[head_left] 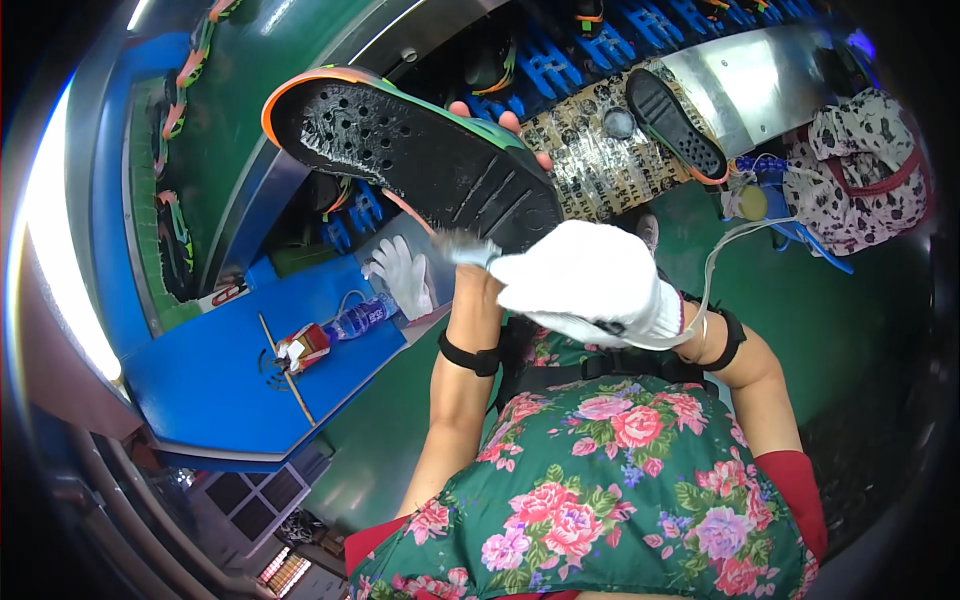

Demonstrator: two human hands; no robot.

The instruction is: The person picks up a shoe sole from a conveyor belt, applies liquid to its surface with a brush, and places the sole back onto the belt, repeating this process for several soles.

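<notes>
A shoe sole [400, 165], black inside with an orange-to-green rim, lies tilted across my left hand [510, 122]. Only fingertips show past its far edge; the palm is hidden beneath. The sole's rounded end has several small holes and a wet-looking shine. Over its near end is my right hand [580, 280] in a white knit glove, closed on a brush [465, 248] whose blurred bristles are at the sole's near edge. A thin pale tube [712, 265] runs from by my right wrist toward the right. A second sole [675, 125] rests on the tape-covered bench [585, 170].
On the blue table [200, 390] at left lie a white glove [402, 278], a plastic bottle [360, 318], a small red box [303, 347] and a thin stick. A spotted cloth bag [855, 180] hangs at right. Blue racks [610, 45] with shoe parts line the far side.
</notes>
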